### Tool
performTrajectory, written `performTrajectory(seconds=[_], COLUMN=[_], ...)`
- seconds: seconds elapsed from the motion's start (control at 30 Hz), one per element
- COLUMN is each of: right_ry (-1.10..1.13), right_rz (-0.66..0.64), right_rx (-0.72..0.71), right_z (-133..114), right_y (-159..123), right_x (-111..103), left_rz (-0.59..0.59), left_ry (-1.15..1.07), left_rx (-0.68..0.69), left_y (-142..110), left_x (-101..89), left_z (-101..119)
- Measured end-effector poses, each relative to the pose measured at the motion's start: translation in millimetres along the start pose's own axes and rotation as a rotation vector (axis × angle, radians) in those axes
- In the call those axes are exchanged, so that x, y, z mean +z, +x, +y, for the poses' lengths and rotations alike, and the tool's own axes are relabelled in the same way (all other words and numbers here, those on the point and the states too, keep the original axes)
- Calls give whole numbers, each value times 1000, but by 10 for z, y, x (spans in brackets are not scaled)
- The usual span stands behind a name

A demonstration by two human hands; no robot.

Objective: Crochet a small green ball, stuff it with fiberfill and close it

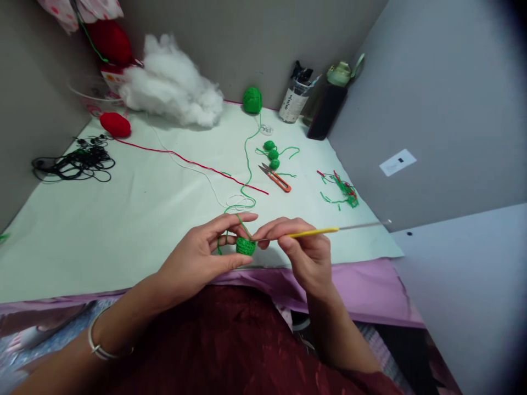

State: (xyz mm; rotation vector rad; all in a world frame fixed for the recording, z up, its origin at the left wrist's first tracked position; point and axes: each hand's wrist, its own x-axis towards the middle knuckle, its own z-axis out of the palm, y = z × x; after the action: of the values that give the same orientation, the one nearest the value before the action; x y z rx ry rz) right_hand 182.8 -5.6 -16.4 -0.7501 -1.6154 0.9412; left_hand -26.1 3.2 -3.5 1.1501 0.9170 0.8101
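Between the thumb and fingers of my left hand is a small green crochet piece, cup-like in shape. Green yarn runs from a green yarn ball at the back, across the table and over my left index finger. My right hand pinches a crochet hook by its yellow grip. The hook's tip meets the upper edge of the green piece, and its thin metal other end points right. Exactly how the tip sits in the stitches is too small to tell.
Orange thread snips lie beyond my hands, beside small green crochet balls. White stuffing, a red yarn ball and tangled black cord lie left. Yarn scraps, a pen cup and a dark bottle stand right.
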Motion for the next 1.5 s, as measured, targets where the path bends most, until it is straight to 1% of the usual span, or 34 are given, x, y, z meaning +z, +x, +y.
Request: performTrajectory(seconds=[0.07,0.17,0.23,0.27,0.33,0.37,0.43,0.5,0.53,0.63,0.7,0.83,1.0,1.07,1.13,1.27,1.33,1.4,1.47,1.5], right_ry=[-213,-611,-852,-937,-1024,-1036,-1020,-943,-875,-577,-412,-236,80,202,269,316,343,375,376,334], right_rz=[-27,-44,-16,14,101,135,166,164,151,129,133,101,138,153,158,173,171,161,158,162], right_rx=[-160,-412,-521,-562,-628,-641,-644,-616,-598,-482,-401,-273,30,122,181,262,295,318,297,256], right_z=[-25,-29,-9,4,25,32,41,51,57,66,47,-27,-2,33,54,41,18,-3,-11,-7], right_y=[-8,-31,-56,-71,-106,-124,-157,-172,-170,-128,-86,-40,-71,-89,-104,-112,-100,-84,-76,-79], right_x=[17,63,104,125,161,175,187,181,172,140,120,73,28,27,31,24,12,5,18,36], left_rz=[65,137,165,171,159,137,63,-26,-61,-111,-108,-123,-210,-235,-258,-282,-294,-301,-293,-280], left_ry=[2,-85,-136,-151,-215,-279,-454,-599,-635,-650,-613,-450,-277,-218,-119,185,294,287,163,76], left_rx=[13,39,69,83,92,74,-14,-106,-136,-136,-118,-57,6,13,19,61,78,76,55,41], left_y=[2,-14,-39,-53,-79,-87,-89,-73,-60,-16,6,22,14,16,23,34,31,21,10,6], left_x=[31,94,139,160,192,203,207,190,173,104,54,-39,-129,-154,-175,-218,-236,-238,-209,-181], left_z=[-10,-50,-88,-106,-129,-131,-120,-100,-91,-78,-77,-80,-110,-112,-87,30,79,87,44,7])
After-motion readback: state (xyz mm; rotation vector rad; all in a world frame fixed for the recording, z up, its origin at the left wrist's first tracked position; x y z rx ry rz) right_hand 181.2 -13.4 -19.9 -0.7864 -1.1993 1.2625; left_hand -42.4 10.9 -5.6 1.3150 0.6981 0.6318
